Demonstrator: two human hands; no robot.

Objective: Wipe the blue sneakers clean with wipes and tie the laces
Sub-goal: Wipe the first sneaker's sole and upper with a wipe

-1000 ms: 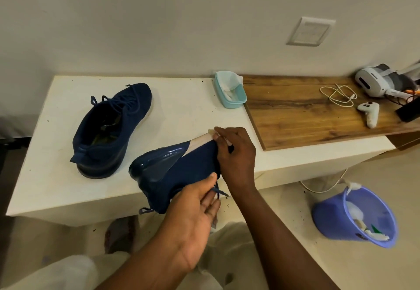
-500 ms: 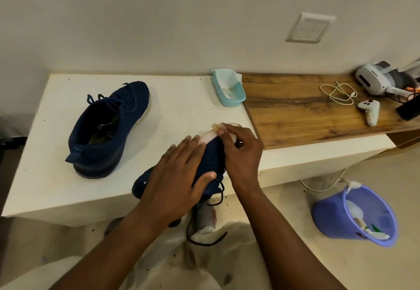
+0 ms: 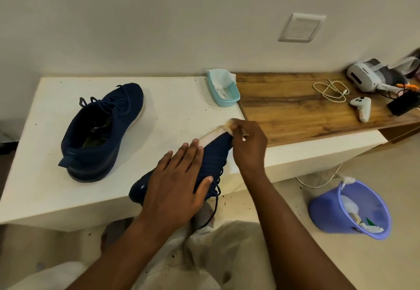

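One blue sneaker (image 3: 102,130) stands upright on the white table (image 3: 177,112), toe pointing away, laces tied loosely. The second blue sneaker (image 3: 214,155) lies at the table's front edge, tilted with its pale sole rim up and a lace hanging down. My left hand (image 3: 179,180) lies over its heel and side, fingers spread, holding it. My right hand (image 3: 248,146) is at the toe, pinching a soiled wipe (image 3: 227,126) against the sole's tip.
A light blue tub of wipes (image 3: 227,95) sits at the table's back, next to a wooden top (image 3: 295,107) with a cable, a white controller (image 3: 361,107) and a headset (image 3: 372,74). A purple bin (image 3: 350,210) with used wipes stands on the floor at right.
My left hand moved from under the shoe's lace side to lie over its heel. The shoe turned and settled lower at the table edge. My right hand stayed at the toe with the wipe.
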